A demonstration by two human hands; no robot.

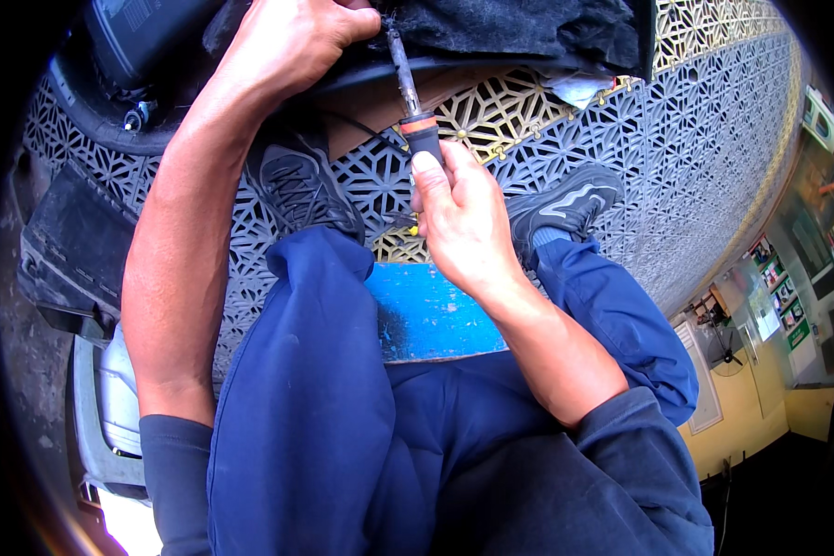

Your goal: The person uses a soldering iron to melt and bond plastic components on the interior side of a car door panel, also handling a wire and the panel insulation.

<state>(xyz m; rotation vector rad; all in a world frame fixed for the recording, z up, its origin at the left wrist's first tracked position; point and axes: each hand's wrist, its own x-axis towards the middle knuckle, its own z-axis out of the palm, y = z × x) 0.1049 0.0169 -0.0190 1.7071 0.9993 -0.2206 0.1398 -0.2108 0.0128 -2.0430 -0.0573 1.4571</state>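
Note:
My right hand [463, 218] is wrapped round the black-and-orange handle of a soldering iron [402, 72], thumb along the grip. Its stained metal shaft points away from me, and the tip meets a rough black part [519, 32] at the top of the view. Just left of that tip is my left hand [296, 42], with thumb and finger pinched together beside the black part. Whatever those fingers hold is hidden or too small to name. A dark cord [366, 130] runs across the floor behind the iron.
I sit on a blue worn board [435, 310], shoes on grey and yellow lattice floor tiles [695, 130]. A black plastic box [74, 246] and a grey-white case [111, 408] stand left. A crumpled white cloth or wrapper [579, 88] lies near the black part.

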